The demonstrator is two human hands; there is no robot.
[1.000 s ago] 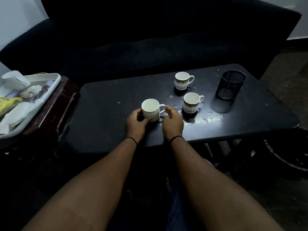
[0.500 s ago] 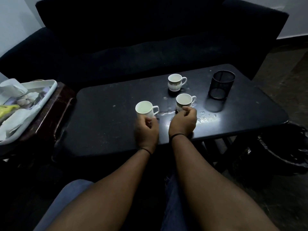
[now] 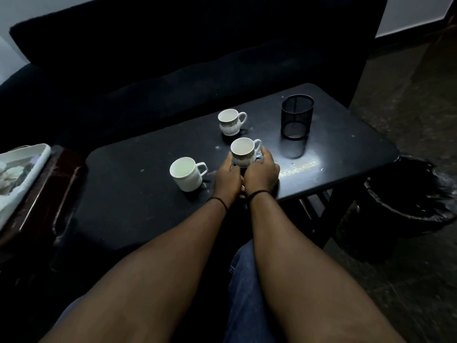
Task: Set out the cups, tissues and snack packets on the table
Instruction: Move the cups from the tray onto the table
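Held cup: the middle cup [image 3: 243, 151] was small and white with a dark patterned band round its belly, mouth up, handle turned to the right.
Where it was: near the middle of the black table [image 3: 138, 194], between the plain cup [image 3: 187, 174] and the mesh holder [image 3: 296, 116].
Left hand: the left hand [image 3: 227, 179] was cupped against the cup's left side, fingers curled on it.
Right hand: the right hand [image 3: 262, 172] wrapped the cup's right side by the handle; both hands closed on the one cup.
Other cups: the plain cup was white, straight-sided, standing free to the left; the far cup [image 3: 230, 122] was banded like the held one, behind it.
Table: dark, scuffed, with a wet shine just right of the hands.
Room: dim; a black sofa [image 3: 173, 70] behind the table, a white tray [image 3: 37, 167] of pale things at the left edge.
Count: three cups, one mesh holder, one tray.
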